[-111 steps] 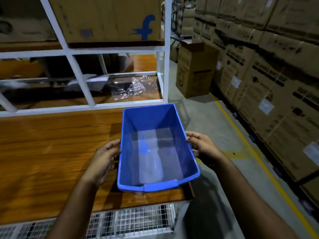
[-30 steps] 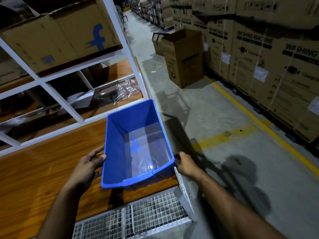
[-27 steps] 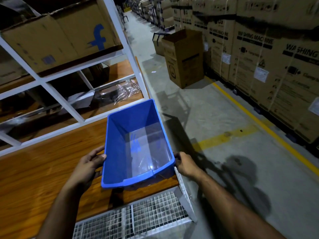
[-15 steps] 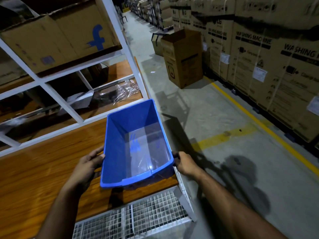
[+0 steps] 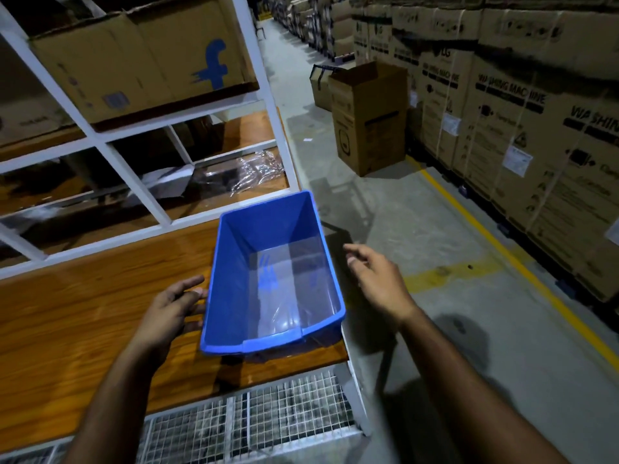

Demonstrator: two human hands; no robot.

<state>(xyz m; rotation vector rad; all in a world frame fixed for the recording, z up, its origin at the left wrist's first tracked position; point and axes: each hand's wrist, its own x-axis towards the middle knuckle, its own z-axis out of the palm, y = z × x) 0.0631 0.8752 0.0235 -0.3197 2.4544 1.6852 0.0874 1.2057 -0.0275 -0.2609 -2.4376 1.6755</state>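
A blue plastic bin (image 5: 231, 289) stands on the right end of a wooden shelf top (image 5: 83, 309); only a clear sheet shows on its floor. My left hand (image 5: 170, 313) is beside the bin's left wall, fingers relaxed, fingertips at or just short of the wall. My right hand (image 5: 375, 279) hovers to the right of the bin, clear of the rim, fingers loosely spread and holding nothing.
A white metal rack (image 5: 268, 105) rises behind the bin, with a cardboard box (image 5: 140, 58) above and crumpled clear plastic (image 5: 248, 172) on a lower board. Wire mesh (image 5: 254, 420) lies below the shelf edge. An open carton (image 5: 368, 118) and stacked washing-machine boxes (image 5: 522, 135) line the aisle.
My right hand has let go of the bin's right side and lifted away to the right. The left hand has eased off the left wall. The bin stays on the shelf.
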